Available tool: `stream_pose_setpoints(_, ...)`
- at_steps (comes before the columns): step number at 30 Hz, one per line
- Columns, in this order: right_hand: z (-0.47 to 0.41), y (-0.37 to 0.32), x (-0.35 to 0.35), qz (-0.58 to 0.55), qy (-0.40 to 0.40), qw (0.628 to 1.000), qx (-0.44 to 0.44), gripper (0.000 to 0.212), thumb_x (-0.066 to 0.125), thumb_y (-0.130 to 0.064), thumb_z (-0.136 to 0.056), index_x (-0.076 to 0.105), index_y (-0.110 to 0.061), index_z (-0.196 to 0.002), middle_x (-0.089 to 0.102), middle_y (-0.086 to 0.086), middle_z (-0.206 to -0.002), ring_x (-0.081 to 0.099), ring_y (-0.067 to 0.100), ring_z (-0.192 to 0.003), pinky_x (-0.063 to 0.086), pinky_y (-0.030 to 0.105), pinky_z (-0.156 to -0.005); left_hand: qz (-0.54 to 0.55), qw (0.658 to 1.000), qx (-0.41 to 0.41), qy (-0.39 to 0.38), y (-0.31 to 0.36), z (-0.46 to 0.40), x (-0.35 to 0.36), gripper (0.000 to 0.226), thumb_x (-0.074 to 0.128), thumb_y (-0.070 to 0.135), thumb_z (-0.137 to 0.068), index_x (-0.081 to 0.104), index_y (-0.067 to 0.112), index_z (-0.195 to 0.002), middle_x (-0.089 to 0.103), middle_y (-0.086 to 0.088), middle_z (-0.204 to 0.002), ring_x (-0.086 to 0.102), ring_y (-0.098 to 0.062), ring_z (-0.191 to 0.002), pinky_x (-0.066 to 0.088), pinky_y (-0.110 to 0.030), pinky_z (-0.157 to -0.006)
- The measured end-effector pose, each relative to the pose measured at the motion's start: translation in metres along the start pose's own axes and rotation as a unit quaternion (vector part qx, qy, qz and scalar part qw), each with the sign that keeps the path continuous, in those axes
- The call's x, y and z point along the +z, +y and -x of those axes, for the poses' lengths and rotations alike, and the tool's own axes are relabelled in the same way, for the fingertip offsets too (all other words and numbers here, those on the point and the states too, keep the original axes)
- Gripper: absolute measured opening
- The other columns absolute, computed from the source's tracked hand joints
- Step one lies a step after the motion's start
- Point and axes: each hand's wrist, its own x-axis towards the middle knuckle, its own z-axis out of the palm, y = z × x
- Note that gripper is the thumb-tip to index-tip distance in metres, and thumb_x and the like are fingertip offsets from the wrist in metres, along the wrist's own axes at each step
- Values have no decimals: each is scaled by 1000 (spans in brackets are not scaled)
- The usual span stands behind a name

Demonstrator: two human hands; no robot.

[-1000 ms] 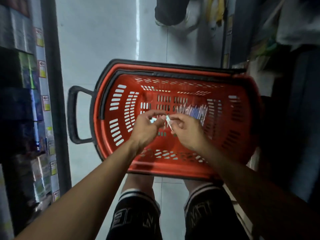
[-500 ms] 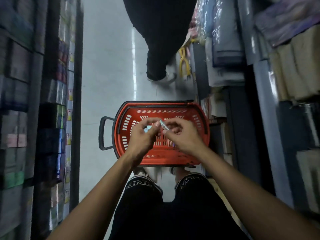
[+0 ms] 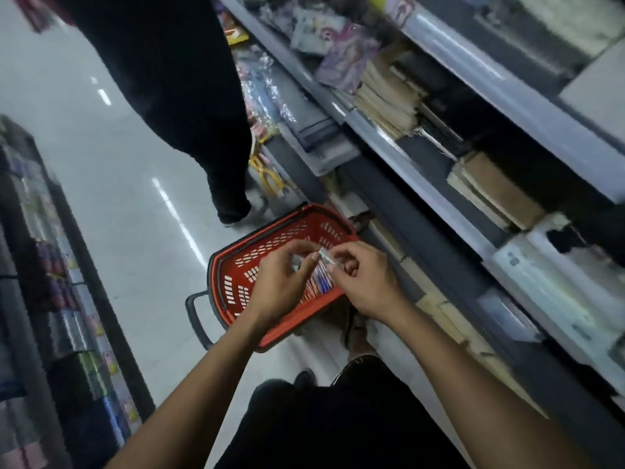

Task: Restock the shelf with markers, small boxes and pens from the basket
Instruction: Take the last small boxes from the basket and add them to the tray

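Fingers (image 3: 316,257) of the left hand (image 3: 280,289) and of the right hand (image 3: 368,282) are curled and pinch one small white item (image 3: 326,257) between them, left fingertip at its near end, right thumb and forefinger at the other. Too small and blurred to say if it is a marker, pen or tiny box; looks like a labelled stick. Held in the air above the red basket (image 3: 236,262), not touching it.

Change from a second ago: the view has swung up and to the right. Earlier the basket filled the frame from straight above; now it sits low on the floor and the shelf (image 3: 449,154) on the right runs across the picture, with stacked books and packets on its boards. The grip on the item looks the same throughout, both hands on it.

Judgement: the pick is done and the person is turning toward the shelf to place it. More pens (image 3: 321,286), blue and clear, lie at the basket's right end under the hands, so restocking is far from finished.

Another person's dark-clothed leg (image 3: 203,113) stands in the aisle just beyond the basket's far edge.
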Motion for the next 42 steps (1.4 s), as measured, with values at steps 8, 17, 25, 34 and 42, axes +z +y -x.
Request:
stream_pose_setpoints(8,139,5,-53,-7,142,984,106,16,74,-30,-91,73,-31,-107,66,-16,-97,62,-2,-85,52,17,-73,-92,971,158,-152,55,54,43,13,66,36,-101,73,33,-112,73,18,-104,65,11,-92,53,-11,-79)
stream_pose_setpoints(17,334,72,-115,-46,362,909,202,21,78,-15,-87,76,-26,-105,70,-11,-100,65,1,-85,49,13,-76,-139,907,282,-281,139,149,184,12,69,25,-99,69,33,-91,69,20,-86,64,8,-82,43,-7,-71)
stream_pose_setpoints(25,562,135,-168,-49,512,814,269,17,77,-17,-90,76,-23,-106,70,-16,-98,67,6,-82,55,21,-74,-202,828,343,-395,210,315,349,8,63,41,-101,70,40,-96,74,11,-94,68,-11,-83,54,-29,-76)
stream_pose_setpoints(34,761,181,-213,-47,599,727,332,15,74,-17,-92,76,-24,-105,69,-24,-93,63,-1,-84,45,6,-67,-204,743,425,-474,277,491,493,11,67,35,-101,76,27,-100,76,10,-95,69,-10,-85,58,-31,-84)
stream_pose_setpoints(42,852,222,-260,-51,653,668,354,21,75,-23,-93,70,-41,-102,69,-22,-94,62,6,-78,49,17,-64,-180,699,470,-508,323,572,590,12,63,36,-102,71,28,-98,74,11,-92,71,-6,-81,61,-30,-80)
